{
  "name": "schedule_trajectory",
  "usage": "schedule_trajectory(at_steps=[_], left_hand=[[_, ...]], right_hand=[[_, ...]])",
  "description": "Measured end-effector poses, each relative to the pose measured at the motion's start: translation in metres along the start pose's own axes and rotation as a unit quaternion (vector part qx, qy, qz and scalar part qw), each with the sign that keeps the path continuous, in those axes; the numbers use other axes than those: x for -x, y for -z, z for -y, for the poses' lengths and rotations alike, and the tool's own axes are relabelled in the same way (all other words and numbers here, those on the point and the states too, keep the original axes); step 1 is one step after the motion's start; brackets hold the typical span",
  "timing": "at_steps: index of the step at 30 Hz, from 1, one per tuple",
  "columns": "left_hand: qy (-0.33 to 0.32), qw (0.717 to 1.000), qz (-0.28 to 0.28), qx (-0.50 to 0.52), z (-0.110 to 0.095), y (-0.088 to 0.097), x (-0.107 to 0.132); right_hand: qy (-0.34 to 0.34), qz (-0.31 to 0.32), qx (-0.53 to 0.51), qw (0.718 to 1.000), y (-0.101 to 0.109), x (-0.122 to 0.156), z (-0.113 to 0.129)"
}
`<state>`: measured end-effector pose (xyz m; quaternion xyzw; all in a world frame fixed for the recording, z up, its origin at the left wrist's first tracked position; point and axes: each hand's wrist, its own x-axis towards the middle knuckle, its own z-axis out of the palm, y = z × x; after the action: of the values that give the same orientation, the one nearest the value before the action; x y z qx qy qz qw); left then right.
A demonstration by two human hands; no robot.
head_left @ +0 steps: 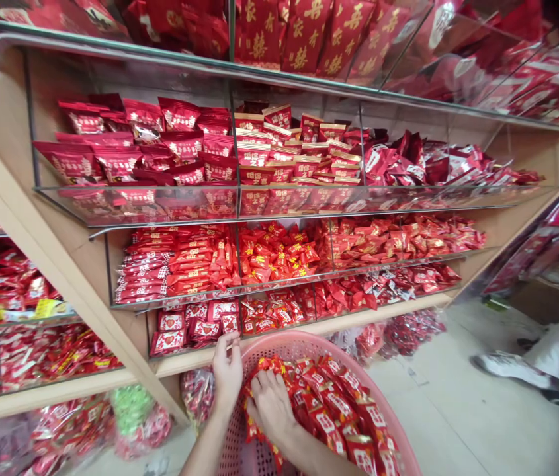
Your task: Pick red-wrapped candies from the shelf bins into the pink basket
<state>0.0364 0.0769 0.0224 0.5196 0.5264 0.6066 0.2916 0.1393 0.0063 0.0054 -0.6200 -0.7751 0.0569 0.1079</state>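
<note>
A pink plastic basket (398,423) with a perforated wall stands on the floor, holding many small red candy packets (326,426) with gold and white print. Inside it, my right hand (272,403) is closed over packets at the left of the pile, its fingertips hidden among them. My left hand (228,373) is raised beside the basket's left rim, just in front of the bottom shelf. Its fingers are loosely bent and apart, with nothing visible in them. Right behind it lie white-and-red heart-printed packets (210,328) in a shelf compartment.
Glass-fronted shelves (294,215) full of red packets rise ahead, split by clear dividers. A wooden post (55,218) separates another shelf unit on the left. Bagged packets (415,330) lie under the bottom shelf. A person's shoe (512,370) is on the tiled floor (450,390) at right.
</note>
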Motion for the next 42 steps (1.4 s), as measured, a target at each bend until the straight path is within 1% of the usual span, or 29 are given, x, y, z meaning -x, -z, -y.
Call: schedule_trajectory(at_steps=[3, 9, 11, 13, 14, 16, 19, 21, 22, 23, 24, 25, 27, 30, 32, 35, 39, 42], left_hand=[[0.0, 1.0, 0.003, 0.0, 0.0, 0.0, 0.0], [-0.002, 1.0, 0.006, 0.001, 0.001, 0.0, 0.0], [-0.006, 1.0, 0.004, -0.002, 0.001, 0.0, 0.0], [-0.01, 1.0, 0.003, -0.002, 0.002, 0.001, -0.001], [-0.012, 1.0, 0.004, -0.002, 0.001, 0.001, -0.001], [-0.017, 1.0, 0.005, -0.001, 0.001, 0.001, -0.001], [-0.023, 1.0, 0.005, -0.004, 0.0, 0.001, -0.001], [-0.022, 1.0, 0.003, -0.009, 0.0, 0.001, -0.002], [-0.021, 1.0, 0.003, -0.011, 0.001, 0.001, -0.001], [-0.02, 1.0, 0.002, -0.011, 0.001, 0.001, -0.001], [-0.018, 1.0, 0.0, -0.009, 0.002, 0.001, -0.001], [-0.016, 1.0, -0.001, -0.007, 0.002, 0.001, -0.001], [-0.015, 1.0, -0.004, -0.001, 0.003, 0.001, -0.001], [-0.017, 1.0, -0.005, 0.005, 0.003, 0.001, -0.002], [-0.015, 1.0, -0.007, 0.009, 0.003, 0.001, -0.002], [-0.006, 1.0, -0.008, 0.014, 0.002, 0.001, -0.002], [-0.002, 1.0, -0.009, 0.016, 0.001, 0.001, -0.002], [-0.004, 1.0, -0.016, 0.018, 0.001, 0.001, -0.002]], right_hand=[[-0.019, -0.009, -0.004, 1.0, -0.004, -0.003, -0.002], [-0.018, -0.003, -0.014, 1.0, -0.012, -0.003, 0.001], [-0.015, -0.012, -0.015, 1.0, -0.007, -0.002, 0.001], [-0.004, -0.035, -0.015, 0.999, 0.007, -0.003, -0.001], [0.002, -0.052, -0.017, 0.999, 0.017, -0.004, -0.004], [0.019, -0.101, -0.024, 0.994, 0.048, -0.008, -0.01], [0.065, -0.198, -0.056, 0.976, 0.11, -0.023, -0.021], [0.086, -0.257, -0.088, 0.959, 0.153, -0.039, -0.028], [0.086, -0.28, -0.101, 0.951, 0.173, -0.049, -0.032], [0.081, -0.302, -0.112, 0.943, 0.19, -0.06, -0.036], [0.073, -0.308, -0.119, 0.941, 0.204, -0.072, -0.04], [0.058, -0.308, -0.125, 0.941, 0.216, -0.084, -0.044], [0.015, -0.265, -0.139, 0.954, 0.228, -0.108, -0.053], [-0.038, -0.156, -0.178, 0.971, 0.23, -0.136, -0.064], [-0.053, -0.106, -0.191, 0.974, 0.226, -0.148, -0.07], [-0.064, -0.081, -0.189, 0.977, 0.222, -0.155, -0.074], [-0.077, -0.043, -0.187, 0.978, 0.223, -0.16, -0.077], [-0.075, -0.039, -0.189, 0.978, 0.222, -0.163, -0.077]])
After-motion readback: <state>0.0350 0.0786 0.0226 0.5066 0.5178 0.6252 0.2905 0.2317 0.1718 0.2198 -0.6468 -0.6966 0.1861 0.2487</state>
